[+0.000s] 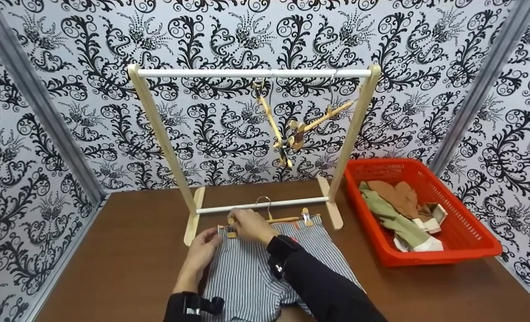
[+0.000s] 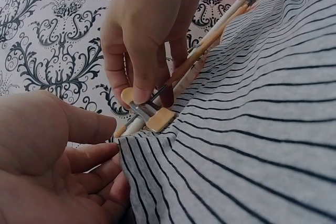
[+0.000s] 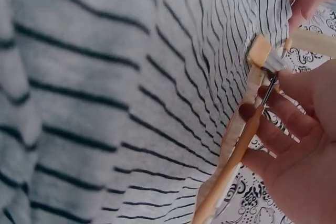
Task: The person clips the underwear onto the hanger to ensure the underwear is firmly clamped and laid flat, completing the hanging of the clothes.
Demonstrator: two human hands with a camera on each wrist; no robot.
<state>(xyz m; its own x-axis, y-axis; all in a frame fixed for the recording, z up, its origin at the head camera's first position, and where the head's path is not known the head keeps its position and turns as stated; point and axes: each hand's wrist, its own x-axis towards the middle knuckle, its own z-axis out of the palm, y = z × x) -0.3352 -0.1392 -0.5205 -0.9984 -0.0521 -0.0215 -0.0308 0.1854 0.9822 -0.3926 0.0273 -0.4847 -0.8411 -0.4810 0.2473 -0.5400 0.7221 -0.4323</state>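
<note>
Grey shorts (image 1: 242,273) with dark stripes lie on the brown table, waistband toward the rack. A wooden clip hanger (image 1: 285,219) runs along that waistband, its metal hook pointing at the rack. My right hand (image 1: 252,225) pinches the hanger's left clip (image 2: 160,120), thumb on its lever; the clip's wooden pad lies over the waistband. At the waistband's left corner, my left hand (image 1: 202,250) pinches the cloth between thumb and forefinger, as the left wrist view (image 2: 58,150) shows. The hanger's right clip (image 1: 306,218) sits on the waistband's other end.
Behind the shorts stands a wooden rack (image 1: 162,129) with a white top rail (image 1: 202,73). Wooden clip hangers (image 1: 271,120) hang from the rail toward its right side. A red basket (image 1: 466,214) at the right holds folded green and brown clothes (image 1: 390,210). Patterned walls enclose the table.
</note>
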